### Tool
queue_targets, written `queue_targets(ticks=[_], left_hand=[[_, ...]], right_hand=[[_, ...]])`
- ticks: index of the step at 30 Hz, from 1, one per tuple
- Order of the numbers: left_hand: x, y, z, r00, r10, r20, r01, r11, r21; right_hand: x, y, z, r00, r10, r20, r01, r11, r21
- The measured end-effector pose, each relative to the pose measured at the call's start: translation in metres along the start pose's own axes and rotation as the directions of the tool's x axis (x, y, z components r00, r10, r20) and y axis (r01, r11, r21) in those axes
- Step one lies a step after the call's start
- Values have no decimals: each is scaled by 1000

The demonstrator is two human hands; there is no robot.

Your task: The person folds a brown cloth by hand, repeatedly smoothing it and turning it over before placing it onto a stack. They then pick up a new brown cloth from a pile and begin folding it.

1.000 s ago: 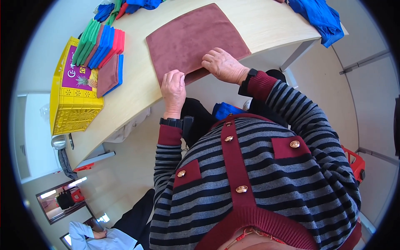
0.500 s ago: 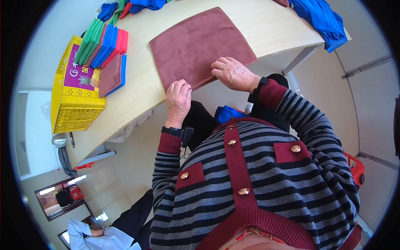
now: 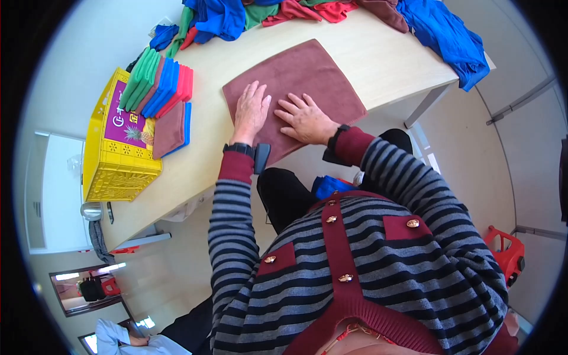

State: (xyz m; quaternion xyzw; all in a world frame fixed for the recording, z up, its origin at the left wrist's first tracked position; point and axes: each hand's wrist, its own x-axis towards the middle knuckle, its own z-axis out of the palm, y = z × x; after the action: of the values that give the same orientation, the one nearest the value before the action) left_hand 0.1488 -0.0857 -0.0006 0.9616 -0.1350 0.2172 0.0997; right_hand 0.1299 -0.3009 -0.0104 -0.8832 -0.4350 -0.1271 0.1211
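Note:
A brown cloth (image 3: 313, 71) lies spread flat on the pale wooden table (image 3: 207, 142), its near corner reaching the table's front edge. My left hand (image 3: 251, 111) rests on the cloth's left part, fingers stretched forward. Beside it my right hand (image 3: 307, 120) lies flat on the cloth with its fingers spread. Neither hand grips anything. To the left stand folded cloths in green (image 3: 141, 80), blue (image 3: 163, 89) and red (image 3: 177, 92), packed in a row. A folded brown cloth (image 3: 168, 131) with a blue one under it leans in front of them.
A yellow plastic crate (image 3: 121, 177) sits at the table's left end. Crumpled cloths (image 3: 219, 18) line the far edge, and a blue cloth (image 3: 447, 41) hangs over the right corner. A red plastic stool (image 3: 503, 254) is behind on the right. Another person (image 3: 139, 340) is at lower left.
Both hands have let go of the cloth's near edge and moved forward onto its surface, fingers now stretched out. The view has shifted, showing more of the far cloths.

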Motion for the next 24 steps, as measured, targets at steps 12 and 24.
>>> queue_targets(ticks=[12, 24], left_hand=[[30, -41, 37, 935, -270, 231, 237, 958, 159], [58, -66, 41, 919, -305, 249, 265, 947, 181]], right_hand=[[-21, 0, -15, 985, -44, 165, 33, 997, 65], [-6, 18, -28, 946, -152, 285, 135, 988, 80]])
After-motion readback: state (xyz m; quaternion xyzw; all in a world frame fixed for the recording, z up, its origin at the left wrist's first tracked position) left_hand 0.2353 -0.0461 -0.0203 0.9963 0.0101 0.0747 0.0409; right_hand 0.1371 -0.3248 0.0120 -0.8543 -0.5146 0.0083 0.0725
